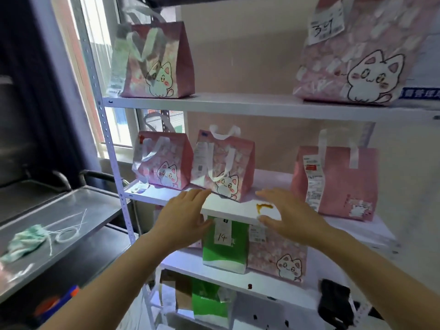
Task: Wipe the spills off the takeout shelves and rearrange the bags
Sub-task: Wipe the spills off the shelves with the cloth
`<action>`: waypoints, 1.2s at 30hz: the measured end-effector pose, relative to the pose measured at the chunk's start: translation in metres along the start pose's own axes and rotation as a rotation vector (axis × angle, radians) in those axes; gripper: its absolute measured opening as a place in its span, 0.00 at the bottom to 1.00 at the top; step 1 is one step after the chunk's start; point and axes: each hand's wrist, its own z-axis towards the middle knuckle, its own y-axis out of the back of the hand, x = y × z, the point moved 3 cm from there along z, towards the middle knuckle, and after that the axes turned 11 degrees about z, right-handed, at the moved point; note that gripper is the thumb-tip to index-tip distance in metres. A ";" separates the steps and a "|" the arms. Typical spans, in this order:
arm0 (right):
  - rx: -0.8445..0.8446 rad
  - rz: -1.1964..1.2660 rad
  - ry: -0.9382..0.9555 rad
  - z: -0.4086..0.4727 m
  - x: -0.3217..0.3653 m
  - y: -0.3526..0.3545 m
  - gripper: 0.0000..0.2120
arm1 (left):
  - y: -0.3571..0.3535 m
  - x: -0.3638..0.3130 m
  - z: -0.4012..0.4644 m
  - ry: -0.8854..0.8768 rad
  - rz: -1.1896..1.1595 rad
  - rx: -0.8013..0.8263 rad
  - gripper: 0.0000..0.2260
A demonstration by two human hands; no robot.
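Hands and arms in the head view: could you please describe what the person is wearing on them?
Nothing shows on them: the left hand and right hand are bare, without gloves, rings or a watch, and both forearms are uncovered, with no sleeve in view.

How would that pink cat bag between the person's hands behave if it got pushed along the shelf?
The pink cat bag stands on a flat base, so it would probably slide rather than roll. It narrows toward the top, so a high push might tip it. Its white handles droop loosely and would likely flop. Its weight cannot be judged.
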 end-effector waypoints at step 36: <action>-0.137 -0.016 -0.254 0.154 0.043 -0.089 0.29 | -0.068 0.193 0.118 -0.391 -0.003 -0.241 0.28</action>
